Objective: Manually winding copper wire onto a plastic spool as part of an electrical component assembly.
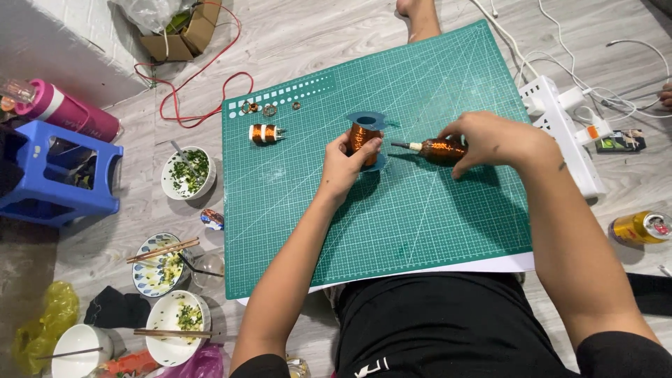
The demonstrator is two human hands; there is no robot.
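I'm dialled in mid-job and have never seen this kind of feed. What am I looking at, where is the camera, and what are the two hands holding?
There is no machine here: a person sits on the floor and works with bare hands. The single picture comes from a camera on their head, looking down, so the arms reach in from the bottom.

The work surface is a green cutting mat laid on the floor. The left hand grips an upright spool of copper wire with a blue rim. The right hand holds a second copper-wound coil lying on its side, with a dark tip pointing toward the spool. A smaller wound coil and a few small rings lie near the mat's far left corner.

Off the mat: bowls with chopsticks to the left, a white power strip and a can to the right.
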